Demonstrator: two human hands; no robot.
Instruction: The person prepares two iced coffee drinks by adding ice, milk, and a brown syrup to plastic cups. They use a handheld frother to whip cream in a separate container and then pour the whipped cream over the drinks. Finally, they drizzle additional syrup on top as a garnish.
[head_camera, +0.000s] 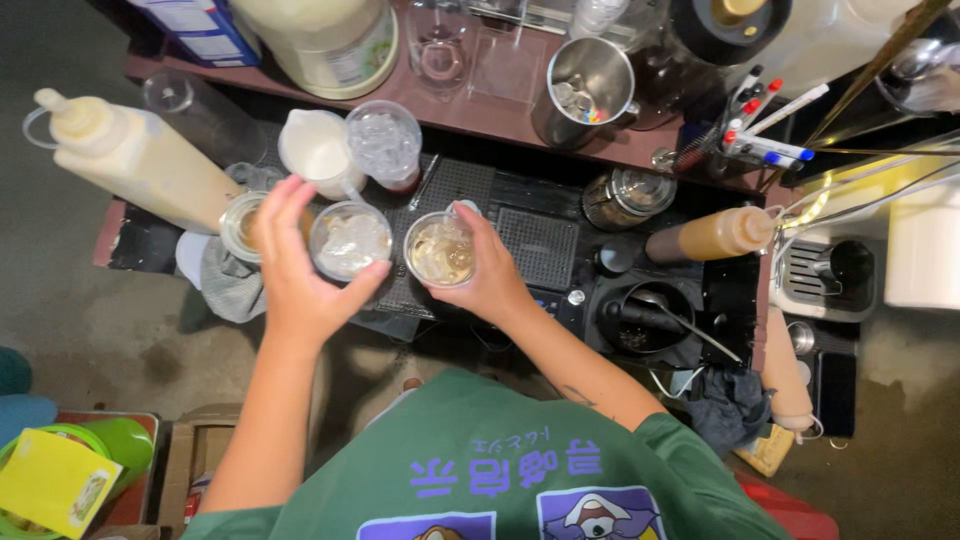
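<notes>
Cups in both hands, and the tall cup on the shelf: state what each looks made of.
Ice cup in the left hand and drink cup in the right hand: likely clear plastic, as ice shows through thin walls; glass is possible. Tall cup on the shelf: metal, probably stainless steel, by its grey reflective sheen.

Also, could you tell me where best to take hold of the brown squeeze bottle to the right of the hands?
Wrap the fingers around the middle of the brown squeeze bottle, on its smooth round body rather than the narrow nozzle end. It is probably best to come from the near side with the right hand, once it lets go of its iced drink cup; a lidded jar crowds the far side.
</notes>
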